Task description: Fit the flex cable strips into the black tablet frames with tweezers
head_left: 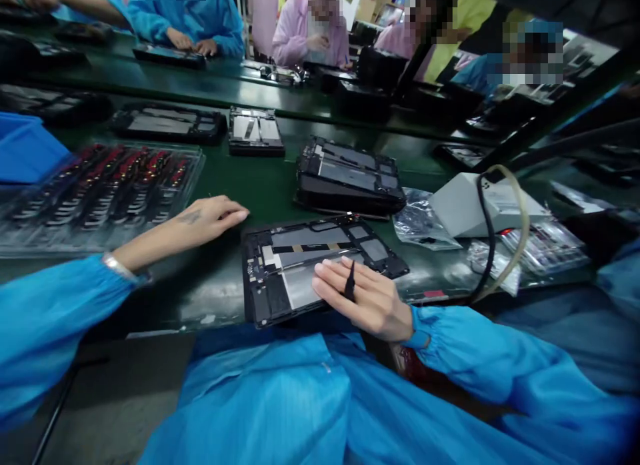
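Observation:
An opened black tablet-like device lies at the front edge of the green table, its grey inner plates facing up. My right hand rests over its lower right part, with a thin black pointed tool held between the fingers. My left hand is on the table just left of the device, not touching it; its fingers are bent together, and anything under them is hidden. Behind the device sits a stack of similar devices.
Clear trays of small red and black parts and a blue bin are at the left. To the right are a plastic bag, a grey box and a looped cable. People work across the table.

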{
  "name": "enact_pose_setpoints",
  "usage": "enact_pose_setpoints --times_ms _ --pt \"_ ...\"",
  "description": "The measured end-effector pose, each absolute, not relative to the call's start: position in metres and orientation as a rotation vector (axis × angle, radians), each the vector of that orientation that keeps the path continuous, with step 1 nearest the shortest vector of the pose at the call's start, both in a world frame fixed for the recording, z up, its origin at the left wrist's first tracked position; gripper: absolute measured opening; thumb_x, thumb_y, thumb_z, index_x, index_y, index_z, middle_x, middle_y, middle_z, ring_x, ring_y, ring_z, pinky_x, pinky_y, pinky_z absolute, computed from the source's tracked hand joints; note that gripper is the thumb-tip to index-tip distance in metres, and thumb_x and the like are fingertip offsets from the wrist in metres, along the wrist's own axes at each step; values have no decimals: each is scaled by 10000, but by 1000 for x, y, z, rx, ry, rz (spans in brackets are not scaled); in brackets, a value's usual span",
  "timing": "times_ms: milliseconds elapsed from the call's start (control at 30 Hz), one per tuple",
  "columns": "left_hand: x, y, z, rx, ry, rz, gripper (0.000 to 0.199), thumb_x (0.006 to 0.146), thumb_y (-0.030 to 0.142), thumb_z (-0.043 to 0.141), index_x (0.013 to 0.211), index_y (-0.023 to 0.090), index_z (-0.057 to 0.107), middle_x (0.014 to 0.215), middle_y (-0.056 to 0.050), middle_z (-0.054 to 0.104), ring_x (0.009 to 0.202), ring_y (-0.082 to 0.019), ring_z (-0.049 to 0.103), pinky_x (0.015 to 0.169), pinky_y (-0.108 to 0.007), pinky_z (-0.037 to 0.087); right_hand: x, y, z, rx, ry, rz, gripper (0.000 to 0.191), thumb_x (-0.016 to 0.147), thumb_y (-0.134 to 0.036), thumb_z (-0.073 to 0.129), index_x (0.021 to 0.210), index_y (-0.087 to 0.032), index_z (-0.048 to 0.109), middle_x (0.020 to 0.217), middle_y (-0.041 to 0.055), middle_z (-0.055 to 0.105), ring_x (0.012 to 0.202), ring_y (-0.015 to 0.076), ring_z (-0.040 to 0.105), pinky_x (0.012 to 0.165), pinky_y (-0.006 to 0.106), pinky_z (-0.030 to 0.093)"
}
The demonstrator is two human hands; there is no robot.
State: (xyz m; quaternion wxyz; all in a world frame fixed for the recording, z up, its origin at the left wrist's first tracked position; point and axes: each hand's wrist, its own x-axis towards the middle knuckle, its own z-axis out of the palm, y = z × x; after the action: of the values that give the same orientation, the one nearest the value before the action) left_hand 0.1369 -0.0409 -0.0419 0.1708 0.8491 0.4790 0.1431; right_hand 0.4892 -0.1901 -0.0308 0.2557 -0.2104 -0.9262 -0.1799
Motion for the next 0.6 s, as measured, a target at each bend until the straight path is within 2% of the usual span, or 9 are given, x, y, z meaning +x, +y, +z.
enact_pose_setpoints --times_ms 100,200,300,367,400,467,533,600 --pt "122 -64 -58 2473 1394 366 679 967 675 308 1285 202 677 1312 -124 634 1269 -356 541 1147 -549 363 490 -189 -39 -602 -2559 -410 293 994 -137 542 1253 -146 679 1333 94 693 1309 241 618 1128 437 516" --pt "126 -90 -71 2364 1546 396 707 962 706 267 1384 249 604 1519 -105 488 1391 -396 422 1168 -629 293 490 -184 -46 -554 -2591 -317 278 995 -212 581 1246 -142 679 1343 98 688 1283 232 633 1128 443 513" --pt "144 -110 -66 2131 1542 490 776 898 762 377 1434 218 516 1581 -131 415 1458 -406 346 1202 -637 249 490 -179 -52 -531 -2603 -312 290 1003 -205 564 1266 -130 662 1351 109 682 1263 216 641 1122 436 512" --pt "160 -121 -51 1856 1434 579 851 837 748 536 1480 208 398 1531 -168 471 1410 -386 439 1174 -590 354 490 -177 -55 -539 -2578 -358 310 1002 -193 562 1294 -131 645 1378 109 664 1298 222 617 1131 443 498" --pt "168 -126 -41 1692 1362 622 883 816 707 620 1498 230 327 1488 -171 517 1331 -364 534 1110 -548 454 490 -178 -56 -544 -2553 -386 316 997 -191 570 1300 -135 642 1390 110 656 1315 226 605 1139 450 489" --pt "181 -135 -18 1428 1221 711 909 791 576 754 1496 314 245 1398 -135 600 1082 -287 692 877 -409 612 491 -178 -56 -543 -2485 -443 312 983 -167 582 1288 -139 646 1391 118 653 1332 228 594 1158 467 465" --pt "189 -138 5 1334 1139 841 914 747 456 842 1472 382 290 1309 -83 657 883 -221 728 669 -283 624 490 -177 -53 -483 -2404 -486 283 965 -144 594 1238 -142 665 1345 115 685 1323 226 604 1166 468 458" --pt "193 -131 25 1353 1103 972 929 673 379 900 1454 391 397 1185 -44 705 770 -186 718 563 -224 601 490 -172 -46 -365 -2308 -545 236 947 -159 619 1173 -163 688 1288 82 722 1306 219 619 1167 444 466"
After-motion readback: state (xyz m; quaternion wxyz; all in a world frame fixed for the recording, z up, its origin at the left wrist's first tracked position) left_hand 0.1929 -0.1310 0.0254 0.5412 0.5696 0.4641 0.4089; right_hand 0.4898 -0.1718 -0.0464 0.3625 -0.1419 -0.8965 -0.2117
